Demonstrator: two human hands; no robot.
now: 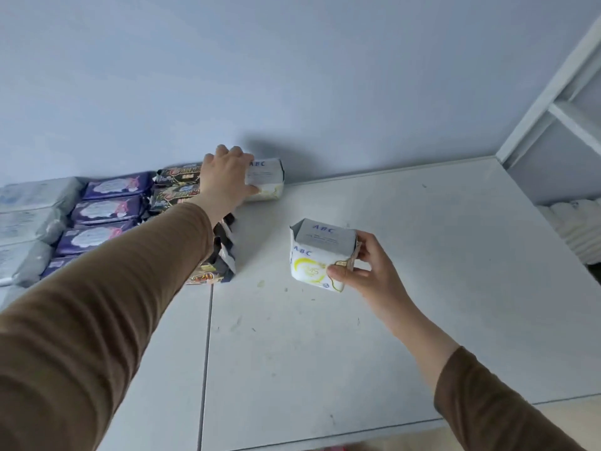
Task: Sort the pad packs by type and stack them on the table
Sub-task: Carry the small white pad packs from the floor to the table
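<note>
White table (pixel 422 255): left hand (pixel 226 177) grip on far ABC pack (pixel 266 180) (seemingly resting on table); right hand (pixel 364 271) grip holds near ABC pack (pixel 320 255).

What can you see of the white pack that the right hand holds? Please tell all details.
The white pack is a small soft block in plastic-looking wrap, with blue "ABC" letters on its grey top and on its front, and a yellow-green swirl below. Its folded end flaps show at the left. It is tilted, above the white table, apparently lifted. Only the right hand touches it, thumb on the front, fingers at the right end.
</note>
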